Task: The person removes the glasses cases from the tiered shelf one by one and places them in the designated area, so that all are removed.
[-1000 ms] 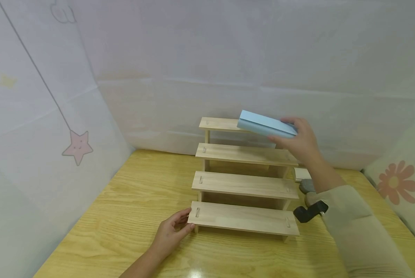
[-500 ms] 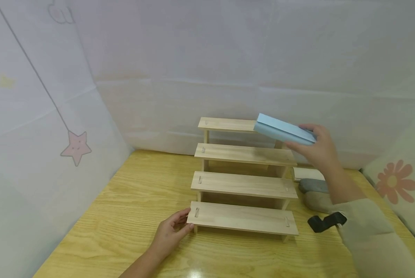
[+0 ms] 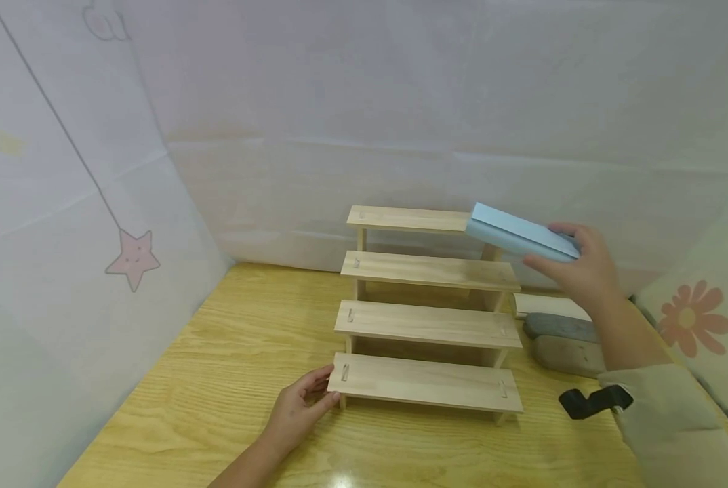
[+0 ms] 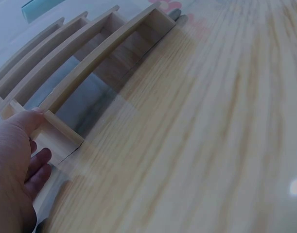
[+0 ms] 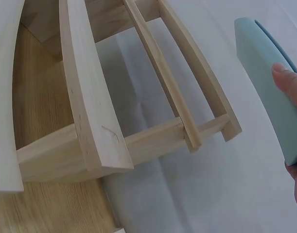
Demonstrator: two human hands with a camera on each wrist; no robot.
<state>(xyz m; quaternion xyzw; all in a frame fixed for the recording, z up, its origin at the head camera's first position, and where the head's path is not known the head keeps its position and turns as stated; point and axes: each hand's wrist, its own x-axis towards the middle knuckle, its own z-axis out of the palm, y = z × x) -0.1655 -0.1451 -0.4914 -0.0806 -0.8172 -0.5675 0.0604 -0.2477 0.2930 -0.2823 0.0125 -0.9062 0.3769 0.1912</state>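
Note:
My right hand (image 3: 586, 268) holds a light blue glasses case (image 3: 516, 232) by its right end, thumb on the near side and fingers over the far side. The case is tilted, and its left end overlaps the right end of the top tier in the head view. In the right wrist view, the case (image 5: 267, 77) is beside the upper tiers. A tiered pale wooden display rack (image 3: 428, 322) with several steps stands on the table. At the left end of its lowest step, my left hand (image 3: 297, 410) grips the board, thumb at the front corner and fingers behind.
Right of the rack lie a white case (image 3: 550, 306), a grey case (image 3: 562, 327) and a taupe case (image 3: 568, 355), partly behind the right forearm. A pale cloth backdrop (image 3: 309, 102) stands close behind the rack. The table (image 3: 217, 379) has a wood grain.
My right hand has moved to the right and slightly down with the blue glasses case, away from over the top tier. More of the cases beside the rack shows. The left hand stays put.

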